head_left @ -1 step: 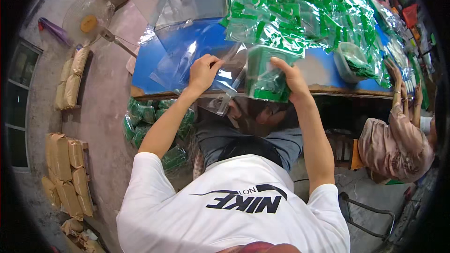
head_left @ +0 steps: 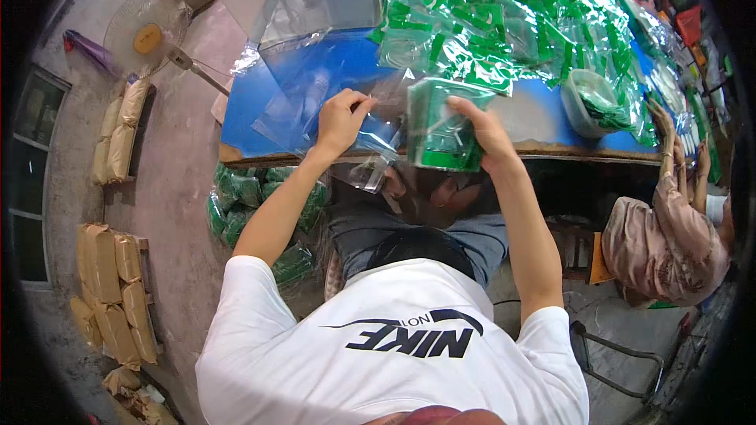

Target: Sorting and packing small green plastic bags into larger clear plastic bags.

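Note:
My right hand grips a stack of flat green packets, thumb on top, above the front edge of the blue table. To its left, my left hand has thumb and forefinger pinched together at the edge of a clear plastic bag. That bag hangs partly over the table's edge, close to the packets. More clear plastic sheets lie on the table left of my left hand.
A large heap of green packets covers the table's far side, with a clear tub of packets on the right. A co-worker sits at far right. Filled green bags lie below the table; a fan stands left.
My right hand has shifted slightly to the left with the green packets. My left hand has stayed almost in place.

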A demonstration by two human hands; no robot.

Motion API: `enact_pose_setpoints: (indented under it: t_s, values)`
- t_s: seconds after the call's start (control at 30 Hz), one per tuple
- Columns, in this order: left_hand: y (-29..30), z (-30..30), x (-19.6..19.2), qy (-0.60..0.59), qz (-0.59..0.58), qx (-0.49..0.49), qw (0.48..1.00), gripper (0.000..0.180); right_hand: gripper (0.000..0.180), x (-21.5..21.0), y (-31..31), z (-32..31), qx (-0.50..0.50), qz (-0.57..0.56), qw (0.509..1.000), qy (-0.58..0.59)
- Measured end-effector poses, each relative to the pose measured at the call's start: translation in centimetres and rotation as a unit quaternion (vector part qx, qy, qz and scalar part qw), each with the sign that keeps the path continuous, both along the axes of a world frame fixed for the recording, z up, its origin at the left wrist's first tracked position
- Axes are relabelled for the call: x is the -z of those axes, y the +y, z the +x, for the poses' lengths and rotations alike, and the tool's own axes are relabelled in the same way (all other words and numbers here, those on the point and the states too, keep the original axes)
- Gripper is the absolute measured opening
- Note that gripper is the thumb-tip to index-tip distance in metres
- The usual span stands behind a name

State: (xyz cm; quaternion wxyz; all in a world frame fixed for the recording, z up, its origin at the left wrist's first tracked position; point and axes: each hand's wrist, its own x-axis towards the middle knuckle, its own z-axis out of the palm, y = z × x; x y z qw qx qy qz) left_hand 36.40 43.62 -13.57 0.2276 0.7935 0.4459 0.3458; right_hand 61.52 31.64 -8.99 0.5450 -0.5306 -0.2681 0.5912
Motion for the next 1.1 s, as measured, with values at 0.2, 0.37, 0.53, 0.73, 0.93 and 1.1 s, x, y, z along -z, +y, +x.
enact_pose_setpoints:
  t_s: [0.2, 0.37, 0.53, 0.73, 0.93, 1.1]
  values:
    - [-1.3, 0.6, -2.7, -0.151, 0.033, -0.019, 0.988, 0.011, 0.038, 0.9, 1.9, -1.2, -0.013, -0.05, 0.999, 0.009]
    - [-0.1, 1.1, -3.0, -0.104, 0.126, 0.047, 0.985, 0.012, 0.038, 0.5, 2.3, 0.1, 0.026, -0.02, 0.997, 0.066]
    - [0.7, 1.3, 0.2, -0.043, -0.136, 0.094, 0.985, 0.016, 0.039, 0.0, 1.5, 0.5, 0.029, -0.035, 0.996, 0.078]
    - [-0.1, 2.5, -0.3, -0.102, -0.115, 0.037, 0.987, 0.017, 0.039, 1.5, 1.5, 0.3, 0.009, -0.041, 0.996, 0.075]
    - [0.5, 2.7, 0.8, 0.054, 0.149, 0.082, 0.984, 0.011, 0.039, 2.1, 1.6, -0.1, -0.018, -0.065, 0.995, 0.07]
    - [1.1, 2.0, 0.3, -0.208, -0.196, 0.017, 0.958, 0.014, 0.036, 2.0, 1.0, 0.8, 0.007, -0.065, 0.997, 0.037]
